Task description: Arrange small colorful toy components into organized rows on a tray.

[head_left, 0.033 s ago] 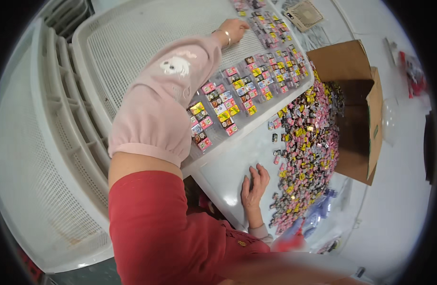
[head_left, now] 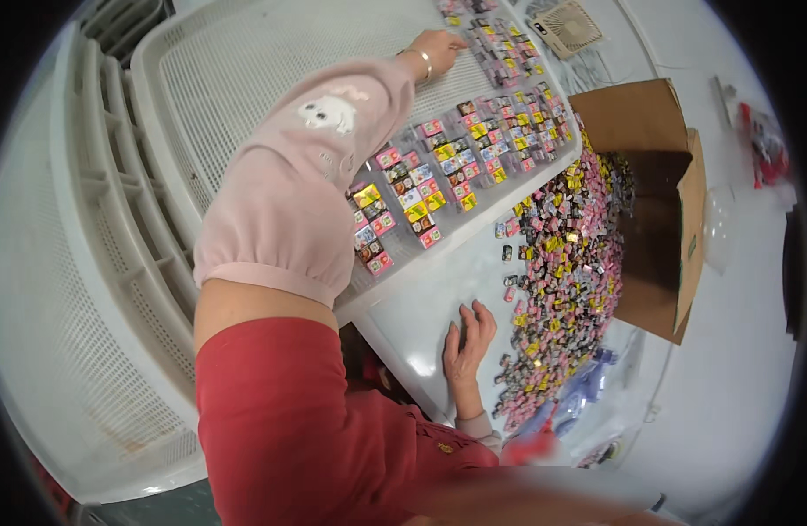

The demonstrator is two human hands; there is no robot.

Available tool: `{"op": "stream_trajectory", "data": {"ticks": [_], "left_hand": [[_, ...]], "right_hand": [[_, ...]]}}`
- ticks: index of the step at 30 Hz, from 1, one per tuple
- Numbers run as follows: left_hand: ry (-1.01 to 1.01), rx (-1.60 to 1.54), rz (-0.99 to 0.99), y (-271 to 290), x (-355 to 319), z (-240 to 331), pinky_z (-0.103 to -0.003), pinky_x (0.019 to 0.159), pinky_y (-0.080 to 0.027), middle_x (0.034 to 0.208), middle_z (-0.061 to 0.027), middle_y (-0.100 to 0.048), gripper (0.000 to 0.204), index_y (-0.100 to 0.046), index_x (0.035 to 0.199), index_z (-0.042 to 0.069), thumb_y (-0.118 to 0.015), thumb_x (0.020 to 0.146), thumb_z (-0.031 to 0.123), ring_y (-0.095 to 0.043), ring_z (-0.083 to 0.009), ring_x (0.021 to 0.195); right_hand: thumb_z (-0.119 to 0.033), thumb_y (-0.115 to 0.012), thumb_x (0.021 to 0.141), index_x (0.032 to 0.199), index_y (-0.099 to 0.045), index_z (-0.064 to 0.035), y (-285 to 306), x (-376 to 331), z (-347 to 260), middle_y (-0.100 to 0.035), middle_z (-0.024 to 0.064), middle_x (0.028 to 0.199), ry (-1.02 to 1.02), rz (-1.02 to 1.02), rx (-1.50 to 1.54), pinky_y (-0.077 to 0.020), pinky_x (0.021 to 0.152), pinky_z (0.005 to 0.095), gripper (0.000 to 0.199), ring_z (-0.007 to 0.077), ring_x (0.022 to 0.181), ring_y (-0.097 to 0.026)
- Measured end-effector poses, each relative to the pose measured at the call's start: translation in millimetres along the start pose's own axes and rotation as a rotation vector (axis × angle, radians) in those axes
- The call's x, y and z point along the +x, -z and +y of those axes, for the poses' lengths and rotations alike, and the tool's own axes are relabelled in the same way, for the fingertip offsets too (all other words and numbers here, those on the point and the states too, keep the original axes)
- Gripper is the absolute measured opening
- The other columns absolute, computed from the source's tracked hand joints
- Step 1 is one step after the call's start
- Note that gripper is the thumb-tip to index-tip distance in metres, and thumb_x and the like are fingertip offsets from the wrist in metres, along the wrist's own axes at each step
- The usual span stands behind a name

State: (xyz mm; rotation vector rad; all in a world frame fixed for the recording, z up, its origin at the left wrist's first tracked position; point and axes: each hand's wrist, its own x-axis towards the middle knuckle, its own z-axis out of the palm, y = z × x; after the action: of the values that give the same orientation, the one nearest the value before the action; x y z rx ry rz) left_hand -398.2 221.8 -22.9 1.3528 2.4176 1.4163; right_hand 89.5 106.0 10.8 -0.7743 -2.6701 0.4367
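Observation:
My left hand, with a bracelet on its wrist and a pink oversleeve on the arm, reaches across the large white perforated tray. Its fingers are drawn together at the near edge of a filled row of small boxy packets; anything between them is hidden. Clear plastic holders carry further rows of pink, yellow, black and white packets along the tray's right side. On the white table my right hand rests with fingers apart, holding nothing, left of a big heap of loose packets.
A cardboard box lies on its side, its opening toward the heap. Stacked white perforated trays fill the left. A small beige fan stands at the far right; crumpled blue-tinted plastic lies near the heap's lower end.

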Motion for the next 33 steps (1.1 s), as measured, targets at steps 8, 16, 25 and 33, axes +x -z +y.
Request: {"op": "stream_trajectory", "data": {"ticks": [8, 16, 25, 33], "left_hand": [[0.075, 0.155, -0.062, -8, 5, 15, -0.043, 0.085, -0.051, 0.107, -0.0171, -0.066, 0.049, -0.058, 0.129, 0.025, -0.050, 0.086, 0.004, -0.063, -0.0352, 0.095], [0.067, 0.343, -0.139, -22, 17, 19, -0.041, 0.071, -0.055, 0.099, -0.0129, -0.069, 0.048, -0.051, 0.135, 0.021, -0.053, 0.088, 0.011, -0.068, -0.0276, 0.083], [0.050, 0.253, -0.128, -74, 66, -33, -0.040, 0.072, -0.055, 0.093, -0.0162, -0.070, 0.034, -0.061, 0.121, 0.010, -0.052, 0.089, 0.019, -0.069, -0.0295, 0.085], [0.065, 0.118, -0.068, -74, 76, -35, -0.041, 0.073, -0.054, 0.093, -0.0182, -0.069, 0.035, -0.059, 0.122, 0.010, -0.051, 0.089, 0.017, -0.068, -0.0319, 0.086]], "right_hand": [[-0.003, -0.056, 0.083, 0.119, -0.055, 0.0004, -4, -1, -2, -0.047, 0.0208, 0.127, -0.013, -0.060, -0.089, -0.0350, 0.100, 0.0433, 0.036, 0.0367, 0.117, -0.043], [-0.003, -0.057, 0.080, 0.118, -0.056, 0.0007, -6, 0, -2, -0.047, 0.0209, 0.127, -0.013, -0.046, -0.103, -0.0335, 0.100, 0.0443, 0.038, 0.0374, 0.117, -0.042], [-0.003, -0.056, 0.081, 0.119, -0.055, 0.0008, -7, -1, -2, -0.046, 0.0214, 0.127, -0.039, -0.058, -0.107, -0.0333, 0.100, 0.0447, 0.038, 0.0376, 0.117, -0.042], [-0.003, -0.056, 0.082, 0.121, -0.054, -0.0001, -8, -2, -1, -0.046, 0.0213, 0.127, -0.021, -0.066, -0.129, -0.0326, 0.101, 0.0453, 0.039, 0.0378, 0.118, -0.042]]}}
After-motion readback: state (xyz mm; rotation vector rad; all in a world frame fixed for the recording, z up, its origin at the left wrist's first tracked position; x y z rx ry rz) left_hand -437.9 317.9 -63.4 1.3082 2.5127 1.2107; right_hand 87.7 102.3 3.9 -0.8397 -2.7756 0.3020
